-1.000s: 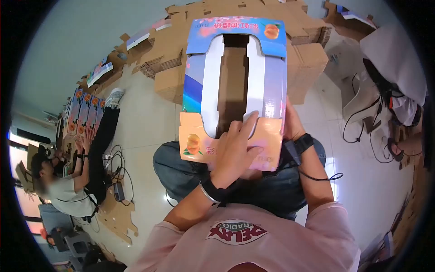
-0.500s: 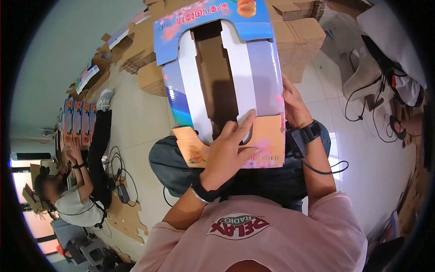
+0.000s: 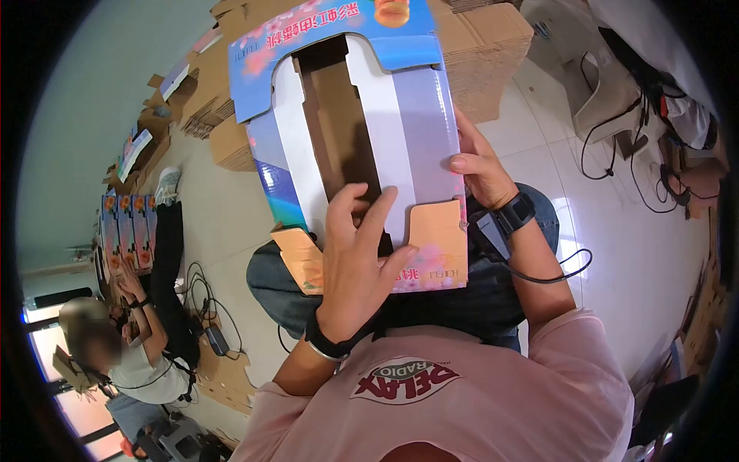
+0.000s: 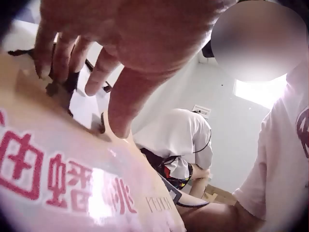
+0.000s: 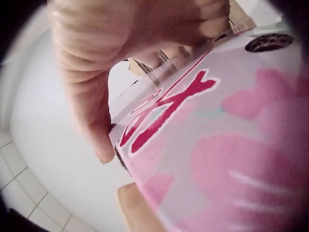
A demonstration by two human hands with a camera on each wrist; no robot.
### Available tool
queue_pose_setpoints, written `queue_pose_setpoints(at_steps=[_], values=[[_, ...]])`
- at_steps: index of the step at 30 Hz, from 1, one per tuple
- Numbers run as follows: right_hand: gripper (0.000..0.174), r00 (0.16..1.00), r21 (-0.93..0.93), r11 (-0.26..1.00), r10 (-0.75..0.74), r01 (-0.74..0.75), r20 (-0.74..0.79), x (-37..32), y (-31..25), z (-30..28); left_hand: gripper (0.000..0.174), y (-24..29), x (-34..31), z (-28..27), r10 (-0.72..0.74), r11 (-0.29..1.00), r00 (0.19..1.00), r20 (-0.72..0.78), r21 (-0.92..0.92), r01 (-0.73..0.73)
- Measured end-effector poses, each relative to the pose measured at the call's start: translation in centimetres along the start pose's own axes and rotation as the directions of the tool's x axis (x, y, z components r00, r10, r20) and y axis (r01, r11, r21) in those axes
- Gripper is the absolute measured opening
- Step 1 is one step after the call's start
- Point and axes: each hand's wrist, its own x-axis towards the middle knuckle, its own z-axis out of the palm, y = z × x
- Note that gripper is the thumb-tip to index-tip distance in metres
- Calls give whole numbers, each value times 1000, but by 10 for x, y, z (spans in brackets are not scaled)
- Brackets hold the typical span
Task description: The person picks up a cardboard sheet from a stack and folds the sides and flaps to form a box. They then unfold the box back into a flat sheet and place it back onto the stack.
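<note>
A printed cardboard fruit box (image 3: 427,115) sits tilted over the person's lap, a long slot open along its top between white flaps (image 3: 381,131). Its far end is blue with a peach picture; the orange end panel (image 3: 439,239) faces the person, its left part (image 3: 296,254) bent upward. My left hand (image 3: 354,246) reaches over this near end, fingers spread loosely at the slot and thumb on the orange panel. On the right side wall, my right hand (image 3: 485,165) holds the box, thumb over the top edge and the other fingers along the wall.
Stacked flattened cardboard (image 3: 489,61) lies beyond the box. To the left another person (image 3: 154,362) sits near several printed boxes (image 3: 127,231). Cables (image 3: 204,296) lie on the tiled floor, and a pale chair-like piece (image 3: 608,104) stands at right.
The box has shifted left and turned in the head view, and its near left orange part has lifted. My left fingers have moved towards the slot; my right thumb now shows over the edge.
</note>
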Motion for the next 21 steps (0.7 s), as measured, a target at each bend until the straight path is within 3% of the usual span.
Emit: queue_pose_setpoints(at_steps=[1, 4, 7, 17, 21], values=[[109, 1000, 17, 1000, 3, -3, -1, 0, 0, 1, 64, 2, 5, 0, -1, 1000, 1000, 3, -2, 1], [107, 1000, 40, 999, 17, -17, 0, 0, -4, 4, 56, 2, 20, 8, 202, 977, 976, 82, 45, -206], [106, 1000, 16, 1000, 16, -16, -10, 0, -2, 2, 49, 15, 28, 18, 257, 951, 960, 112, 149, -272], [114, 999, -252, 968, -14, 2, -46, -2, -4, 6, 43, 20, 45, 44, 241, 921, 941, 238, 248, -299], [116, 999, -227, 974, -10, 1, -40, -1, -8, 8, 34, 19, 48, 52, 229, 946, 962, 149, 201, -256]])
